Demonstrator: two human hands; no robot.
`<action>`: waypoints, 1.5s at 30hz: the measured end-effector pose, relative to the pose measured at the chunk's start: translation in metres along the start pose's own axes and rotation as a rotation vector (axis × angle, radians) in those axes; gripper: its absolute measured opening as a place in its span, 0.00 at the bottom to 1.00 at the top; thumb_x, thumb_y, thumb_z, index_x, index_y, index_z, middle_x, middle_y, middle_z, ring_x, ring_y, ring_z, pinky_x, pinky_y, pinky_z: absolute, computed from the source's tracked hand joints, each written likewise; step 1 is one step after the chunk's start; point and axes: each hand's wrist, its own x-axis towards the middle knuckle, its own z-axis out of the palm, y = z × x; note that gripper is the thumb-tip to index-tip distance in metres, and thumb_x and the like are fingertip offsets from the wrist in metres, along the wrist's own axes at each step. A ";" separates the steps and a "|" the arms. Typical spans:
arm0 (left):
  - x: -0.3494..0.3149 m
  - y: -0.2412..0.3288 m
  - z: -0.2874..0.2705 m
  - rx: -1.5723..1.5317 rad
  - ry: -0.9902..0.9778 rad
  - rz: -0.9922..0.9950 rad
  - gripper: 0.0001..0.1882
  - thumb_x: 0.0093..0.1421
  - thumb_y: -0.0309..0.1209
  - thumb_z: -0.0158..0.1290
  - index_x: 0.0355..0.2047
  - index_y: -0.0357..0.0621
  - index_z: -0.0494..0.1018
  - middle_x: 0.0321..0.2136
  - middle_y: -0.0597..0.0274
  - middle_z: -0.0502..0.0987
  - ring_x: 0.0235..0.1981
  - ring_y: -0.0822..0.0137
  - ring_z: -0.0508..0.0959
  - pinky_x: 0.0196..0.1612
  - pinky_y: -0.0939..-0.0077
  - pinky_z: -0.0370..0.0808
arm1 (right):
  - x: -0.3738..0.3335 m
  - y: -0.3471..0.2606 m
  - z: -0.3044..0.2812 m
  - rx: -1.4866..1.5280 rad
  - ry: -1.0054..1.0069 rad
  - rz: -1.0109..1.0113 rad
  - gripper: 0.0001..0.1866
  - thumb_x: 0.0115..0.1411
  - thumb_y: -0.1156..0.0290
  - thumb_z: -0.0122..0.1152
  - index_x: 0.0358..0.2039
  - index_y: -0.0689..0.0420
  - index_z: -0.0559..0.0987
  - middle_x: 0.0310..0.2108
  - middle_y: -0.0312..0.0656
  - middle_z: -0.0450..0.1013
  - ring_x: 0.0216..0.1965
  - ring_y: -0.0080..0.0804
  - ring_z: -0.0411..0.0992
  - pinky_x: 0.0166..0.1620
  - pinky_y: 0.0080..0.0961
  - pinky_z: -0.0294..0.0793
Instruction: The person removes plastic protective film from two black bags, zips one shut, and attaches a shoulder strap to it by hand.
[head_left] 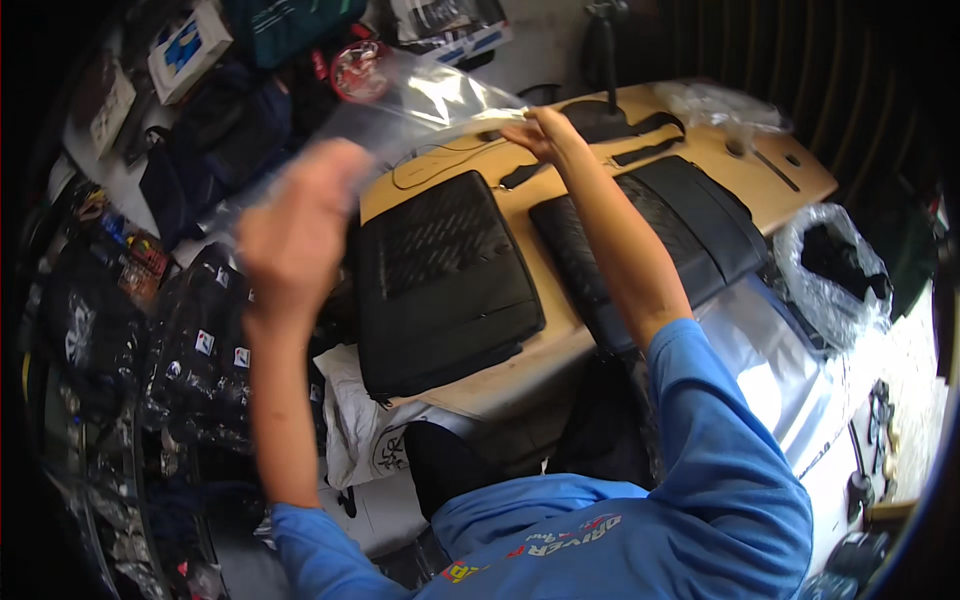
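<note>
The right hand [540,135] pinches a clear plastic sheet [445,95]; the blurred left hand's [300,235] grip I cannot tell; the sheet slants left-to-right between them, beyond the left black case [450,290] on the bench [497,383]

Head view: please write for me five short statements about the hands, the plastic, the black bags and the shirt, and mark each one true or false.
1. The right hand pinches the plastic. True.
2. The left bag and the right bag lie on the table. True.
3. The right forearm crosses above the left bag. False: it crosses above the right bag.
4. The left hand is blurred. True.
5. The shirt is red. False: it is blue.
</note>
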 end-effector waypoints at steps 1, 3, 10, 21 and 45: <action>-0.017 0.007 0.010 -0.081 -0.025 0.030 0.10 0.53 0.19 0.55 0.37 0.36 0.74 0.34 0.61 0.80 0.27 0.67 0.81 0.25 0.76 0.76 | 0.002 0.014 0.000 -0.104 0.089 -0.004 0.22 0.61 0.73 0.46 0.52 0.74 0.57 0.45 0.64 0.63 0.42 0.57 0.71 0.40 0.47 0.81; -0.048 0.017 0.034 -0.235 -0.136 -0.031 0.13 0.52 0.20 0.55 0.40 0.38 0.71 0.30 0.61 0.79 0.28 0.69 0.81 0.24 0.78 0.76 | -0.007 0.031 -0.006 -0.339 0.194 -0.041 0.26 0.59 0.65 0.54 0.49 0.72 0.61 0.40 0.58 0.66 0.34 0.46 0.72 0.34 0.40 0.82; -0.093 0.096 0.115 -0.353 -0.315 -0.393 0.04 0.57 0.25 0.53 0.30 0.42 0.69 0.22 0.60 0.76 0.21 0.62 0.79 0.21 0.72 0.75 | -0.154 0.023 0.005 -1.016 -0.215 0.046 0.20 0.60 0.55 0.57 0.31 0.63 0.75 0.28 0.44 0.74 0.26 0.26 0.74 0.28 0.21 0.76; -0.070 0.145 0.135 -0.623 -0.299 -0.540 0.15 0.55 0.21 0.49 0.44 0.36 0.66 0.25 0.45 0.77 0.26 0.49 0.79 0.28 0.60 0.76 | -0.229 0.061 -0.021 -0.437 0.064 0.010 0.16 0.63 0.63 0.53 0.42 0.65 0.75 0.35 0.40 0.73 0.34 0.26 0.74 0.40 0.23 0.76; -0.069 0.116 0.131 -0.831 -0.244 -0.890 0.08 0.55 0.22 0.54 0.36 0.36 0.75 0.28 0.52 0.79 0.29 0.62 0.80 0.32 0.72 0.76 | -0.229 0.082 -0.034 -0.532 -0.003 -0.166 0.14 0.60 0.77 0.52 0.45 0.67 0.74 0.34 0.42 0.75 0.36 0.25 0.75 0.40 0.21 0.78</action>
